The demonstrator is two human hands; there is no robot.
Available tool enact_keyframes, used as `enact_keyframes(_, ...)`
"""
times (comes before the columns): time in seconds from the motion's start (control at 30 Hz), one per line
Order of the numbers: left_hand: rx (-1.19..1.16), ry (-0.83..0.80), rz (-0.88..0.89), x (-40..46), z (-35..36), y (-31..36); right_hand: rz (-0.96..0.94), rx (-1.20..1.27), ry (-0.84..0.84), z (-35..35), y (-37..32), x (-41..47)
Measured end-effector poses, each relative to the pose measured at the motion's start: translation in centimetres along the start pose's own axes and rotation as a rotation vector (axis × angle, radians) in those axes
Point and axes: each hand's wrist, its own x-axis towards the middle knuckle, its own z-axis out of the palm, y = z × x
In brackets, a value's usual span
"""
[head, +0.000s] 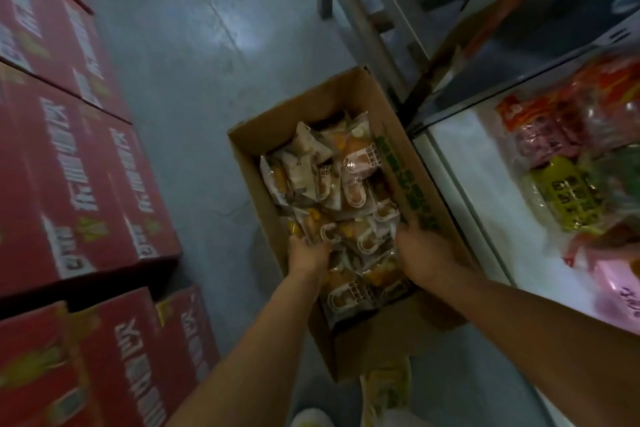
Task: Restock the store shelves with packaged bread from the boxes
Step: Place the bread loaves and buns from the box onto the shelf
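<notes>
The bread packets (349,184) will likely handle light, soft and crinkly, slippery in film, so take them by the sides in a loose bunch, not squeezed. They are small clear-and-white wrappers showing orange-yellow bread, heaped in the open cardboard box (408,163) on the floor beside the shelf (485,163). The left hand (306,255) and right hand (424,250) both reach in, fingers curling around packets.

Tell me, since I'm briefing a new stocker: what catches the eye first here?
The open cardboard box on the floor at centre, full of packaged bread, with the left hand and the right hand both reaching in. Stacked red cartons fill the left side. A white shelf with colourful snack packets stands to the right.
</notes>
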Motion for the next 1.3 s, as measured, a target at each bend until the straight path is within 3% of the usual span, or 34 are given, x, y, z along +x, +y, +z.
enact_keyframes(0.17,0.084,0.033,0.026,5.1,2.0,-0.9,0.024,-0.318,-0.085,2.4,-0.9,3.5)
enact_keyframes(0.33,0.216,0.184,0.077,8.3,3.6,-1.5,-0.073,-0.527,-0.092,4.0,-1.4,5.8)
enact_keyframes(0.63,0.236,0.164,0.02,8.7,4.5,-1.2,-0.081,-0.359,-0.106,3.0,-0.7,5.1)
enact_keyframes(0.77,0.231,0.118,0.051,5.4,3.4,-1.1,-0.062,-0.293,-0.027,1.9,-0.1,2.7)
enact_keyframes(0.93,0.151,0.064,0.141,-1.1,1.2,-0.4,0.012,-0.003,0.123,-1.7,1.6,-2.0)
enact_keyframes(1.07,0.049,0.088,0.175,-6.6,-0.5,1.3,0.161,0.432,0.171,-4.6,2.4,-5.6)
enact_keyframes(1.2,-0.008,0.009,0.168,-12.4,-2.3,2.8,0.122,0.873,0.281,-8.5,2.1,-10.2)
enact_keyframes(1.3,-0.015,-0.083,0.14,-17.4,-3.4,4.1,0.097,0.989,0.358,-11.6,1.1,-14.5)
